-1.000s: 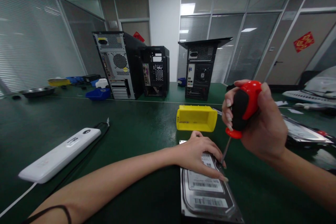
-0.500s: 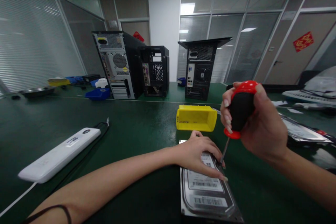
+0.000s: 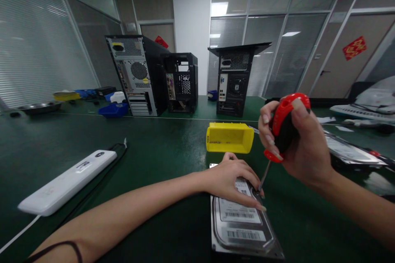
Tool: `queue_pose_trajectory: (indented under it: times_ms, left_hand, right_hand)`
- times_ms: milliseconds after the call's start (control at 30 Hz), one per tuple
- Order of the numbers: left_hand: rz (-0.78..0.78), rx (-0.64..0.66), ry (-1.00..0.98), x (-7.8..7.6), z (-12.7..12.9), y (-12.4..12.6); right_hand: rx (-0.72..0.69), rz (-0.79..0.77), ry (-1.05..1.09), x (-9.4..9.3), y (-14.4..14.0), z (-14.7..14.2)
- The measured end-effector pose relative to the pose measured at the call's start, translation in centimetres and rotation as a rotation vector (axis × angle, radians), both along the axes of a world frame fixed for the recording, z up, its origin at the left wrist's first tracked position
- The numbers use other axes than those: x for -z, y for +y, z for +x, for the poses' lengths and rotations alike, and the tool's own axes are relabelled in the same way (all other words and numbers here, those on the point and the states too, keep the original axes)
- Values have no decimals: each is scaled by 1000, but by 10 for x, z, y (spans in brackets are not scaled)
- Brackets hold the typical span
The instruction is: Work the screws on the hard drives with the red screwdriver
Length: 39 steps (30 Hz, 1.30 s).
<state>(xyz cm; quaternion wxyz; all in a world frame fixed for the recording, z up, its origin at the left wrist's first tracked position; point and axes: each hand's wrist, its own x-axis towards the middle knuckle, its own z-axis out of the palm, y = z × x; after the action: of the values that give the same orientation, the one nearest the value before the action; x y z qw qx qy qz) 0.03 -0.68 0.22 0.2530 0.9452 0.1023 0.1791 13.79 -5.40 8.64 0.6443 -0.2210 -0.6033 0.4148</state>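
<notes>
Right hand (image 3: 304, 148) closed around screwdriver (image 3: 282, 127), tip at drive's (image 3: 243, 226) far right corner. Left hand (image 3: 233, 181) flat, fingers spread, pressing drive onto table (image 3: 154, 148). Drive labels carry barcodes; text unreadable. Yellow bin (image 3: 228, 137) just beyond, contents hidden. Blue bin (image 3: 113, 109) far left.

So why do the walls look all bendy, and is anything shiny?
Head view: the wide lens bows the blinds and ceiling at the edges; the hard drive lid catches ceiling-light glare; the right hand and screwdriver are slightly soft; the far corners look dim.
</notes>
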Motion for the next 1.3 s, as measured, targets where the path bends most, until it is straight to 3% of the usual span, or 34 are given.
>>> queue_pose_trajectory:
  times_ms: [1300]
  left_hand:
    - [44, 20, -31, 2, 1, 2]
  right_hand:
    - [13, 26, 32, 2, 1, 0]
